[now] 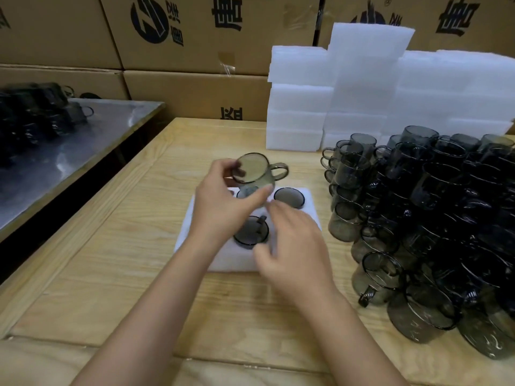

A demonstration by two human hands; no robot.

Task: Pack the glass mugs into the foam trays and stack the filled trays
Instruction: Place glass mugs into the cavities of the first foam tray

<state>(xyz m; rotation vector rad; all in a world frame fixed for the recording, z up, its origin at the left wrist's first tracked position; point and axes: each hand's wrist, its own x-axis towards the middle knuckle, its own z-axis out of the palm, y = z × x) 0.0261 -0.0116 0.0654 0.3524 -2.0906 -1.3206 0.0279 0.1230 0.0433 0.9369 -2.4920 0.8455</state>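
A white foam tray (195,238) lies in the middle of the wooden table. Two smoky glass mugs sit in its holes: one at the near left (250,232) and one at the far right (288,197). My left hand (223,201) grips a third glass mug (256,172) tilted above the tray's far left hole, its handle pointing right. Over the tray's right half hovers my right hand (292,246), blurred, its fingers loosely bent and holding nothing. It hides the near right part of the tray.
A large pile of stacked smoky mugs (434,218) fills the table's right side. Stacks of white foam trays (362,87) stand at the back. Cardboard boxes (195,37) line the wall. A metal table (69,146) with more mugs stands on the left.
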